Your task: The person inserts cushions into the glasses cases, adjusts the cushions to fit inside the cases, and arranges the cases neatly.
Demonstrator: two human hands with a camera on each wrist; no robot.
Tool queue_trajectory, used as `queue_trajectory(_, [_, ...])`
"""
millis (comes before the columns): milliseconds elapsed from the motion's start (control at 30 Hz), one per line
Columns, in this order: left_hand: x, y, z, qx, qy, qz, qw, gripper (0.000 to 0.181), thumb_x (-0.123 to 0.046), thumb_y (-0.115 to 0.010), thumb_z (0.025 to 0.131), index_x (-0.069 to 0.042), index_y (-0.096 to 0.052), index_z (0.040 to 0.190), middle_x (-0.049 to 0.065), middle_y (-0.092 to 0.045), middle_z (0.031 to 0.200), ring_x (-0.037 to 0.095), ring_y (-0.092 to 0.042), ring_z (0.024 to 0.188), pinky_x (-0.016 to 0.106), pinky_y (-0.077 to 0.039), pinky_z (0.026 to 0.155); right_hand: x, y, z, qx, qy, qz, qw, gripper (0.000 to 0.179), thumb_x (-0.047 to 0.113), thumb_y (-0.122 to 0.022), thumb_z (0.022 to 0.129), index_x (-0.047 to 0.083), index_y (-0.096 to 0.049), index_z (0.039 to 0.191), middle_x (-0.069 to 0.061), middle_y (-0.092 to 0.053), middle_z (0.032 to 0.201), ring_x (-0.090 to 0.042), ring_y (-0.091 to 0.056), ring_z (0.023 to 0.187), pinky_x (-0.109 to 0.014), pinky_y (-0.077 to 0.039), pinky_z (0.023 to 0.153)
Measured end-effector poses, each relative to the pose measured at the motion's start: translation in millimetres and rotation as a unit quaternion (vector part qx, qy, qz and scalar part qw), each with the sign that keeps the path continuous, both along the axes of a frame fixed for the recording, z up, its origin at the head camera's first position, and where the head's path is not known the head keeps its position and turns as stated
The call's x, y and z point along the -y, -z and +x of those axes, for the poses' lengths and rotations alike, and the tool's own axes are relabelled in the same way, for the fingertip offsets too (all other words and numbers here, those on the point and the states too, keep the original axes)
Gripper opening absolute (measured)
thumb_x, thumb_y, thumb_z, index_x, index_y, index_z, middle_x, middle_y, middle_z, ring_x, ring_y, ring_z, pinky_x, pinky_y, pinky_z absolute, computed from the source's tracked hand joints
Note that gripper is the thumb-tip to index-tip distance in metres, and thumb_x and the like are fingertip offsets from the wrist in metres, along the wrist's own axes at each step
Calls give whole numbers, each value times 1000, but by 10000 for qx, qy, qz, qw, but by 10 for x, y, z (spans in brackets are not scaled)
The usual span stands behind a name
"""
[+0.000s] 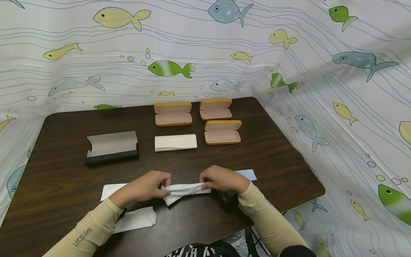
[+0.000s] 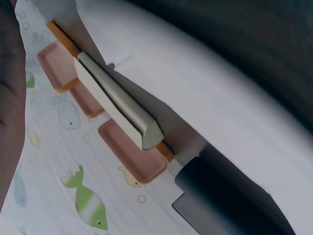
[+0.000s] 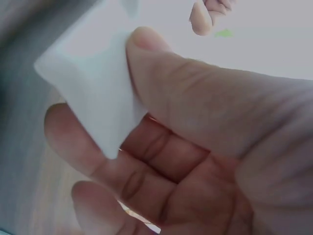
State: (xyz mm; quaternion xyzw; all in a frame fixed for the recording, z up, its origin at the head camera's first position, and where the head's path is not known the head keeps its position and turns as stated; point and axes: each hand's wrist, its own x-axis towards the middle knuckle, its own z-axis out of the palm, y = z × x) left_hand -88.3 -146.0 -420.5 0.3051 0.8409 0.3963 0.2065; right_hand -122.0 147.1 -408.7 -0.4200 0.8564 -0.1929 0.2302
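Observation:
A strip of white cloth (image 1: 187, 189), folded narrow and a little twisted, stretches between both hands above the table's near side. My left hand (image 1: 148, 186) pinches its left end between thumb and fingers. At the other end, my right hand (image 1: 223, 179) grips it; in the right wrist view the thumb presses the cloth (image 3: 93, 73) against the fingers. Beneath the left forearm lie a white folded piece (image 1: 138, 218) and a second white piece (image 1: 110, 189), partly covered by the arm. A light blue cloth (image 1: 247, 174) shows beyond the right wrist, with a dark object (image 1: 228, 199) under that hand.
Further back on the brown table (image 1: 64, 171) stands an open black case (image 1: 112, 157) with a grey lining. Right of it lies a cream folded flat case (image 1: 176, 143). Three open orange cases with pink linings, one nearest (image 1: 222, 137), stand at the back. A fish-patterned curtain surrounds the table.

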Motion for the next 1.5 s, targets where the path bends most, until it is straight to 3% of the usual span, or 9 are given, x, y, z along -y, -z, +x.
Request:
queue_trajectory(233, [27, -32, -62, 299, -246, 100, 9992, 33, -9, -78, 89, -3, -61, 117, -4, -70, 86, 9, -60, 73, 27, -50, 64, -5, -42, -90, 12, -46, -67, 10000, 15, 20, -70, 97, 16, -64, 84, 11, -53, 72, -1, -43, 61, -18, -39, 59])
queue_trajectory(467, [56, -37, -139, 235, -172, 257, 9992, 10, -7, -72, 94, -4, -75, 102, -4, -71, 83, 5, -61, 67, 25, -52, 58, 4, -50, -211, 197, -11, -191, 9996, 13, 20, -70, 97, 14, -65, 86, 10, -54, 73, -1, -44, 60, -19, -40, 60])
queue_trajectory(667, [97, -64, -189, 618, -233, 386, 9971, 10, -11, -65, 99, -4, -71, 103, -2, -63, 84, 9, -57, 73, 24, -50, 63, 10, -35, -301, 373, -6, -386, 9986, 11, 18, -68, 99, 13, -67, 89, 9, -56, 76, -2, -45, 62, -19, -40, 61])
queue_trajectory(767, [122, -60, -212, 1181, -305, 749, 9897, 12, -10, -60, 103, 0, -66, 107, 4, -63, 89, 14, -60, 80, 27, -55, 70, 7, -24, -348, 430, 24, -504, 9978, 11, 17, -67, 99, 13, -66, 90, 9, -54, 75, -2, -44, 61, -20, -40, 60])
queue_trajectory(867, [149, -43, -252, 1905, -490, 1170, 9734, 19, -8, -56, 104, 6, -60, 117, 12, -67, 98, 22, -68, 89, 34, -60, 77, 5, -31, -394, 523, 84, -600, 9968, 10, 16, -66, 100, 12, -66, 90, 8, -55, 73, -3, -43, 59, -21, -40, 60])
queue_trajectory(1067, [200, -39, -362, 2394, -715, 1430, 9577, 31, -8, -59, 103, 12, -57, 127, 17, -71, 97, 26, -73, 87, 32, -61, 75, 10, -34, -506, 952, 412, -664, 9924, 10, 14, -65, 101, 8, -72, 103, 6, -66, 79, -4, -51, 59, -22, -44, 56])
queue_trajectory(1167, [228, -46, -421, 2545, -873, 1495, 9514, 34, -10, -58, 104, 12, -56, 130, 16, -70, 99, 25, -72, 89, 32, -60, 77, 18, -28, -562, 1456, 811, -791, 9828, 16, 12, -62, 102, 5, -72, 113, 2, -71, 88, -10, -62, 66, -28, -54, 61])
queue_trajectory(1333, [248, -55, -513, 2710, -1133, 1578, 9428, 37, -12, -55, 106, 12, -54, 133, 18, -67, 104, 25, -71, 94, 32, -60, 80, 33, -17, -629, 2404, 1577, -1347, 9483, 20, 9, -58, 104, -1, -69, 118, -10, -71, 96, -28, -73, 82, -49, -60, 74])
queue_trajectory(1500, [261, -85, -607, 2728, -1333, 1621, 9389, 38, -12, -55, 106, 13, -53, 135, 15, -66, 105, 22, -72, 93, 30, -59, 81, 52, 17, -719, 2750, 2075, -1754, 9223, 21, 8, -59, 103, -4, -67, 119, -14, -71, 97, -26, -74, 79, -44, -61, 74])
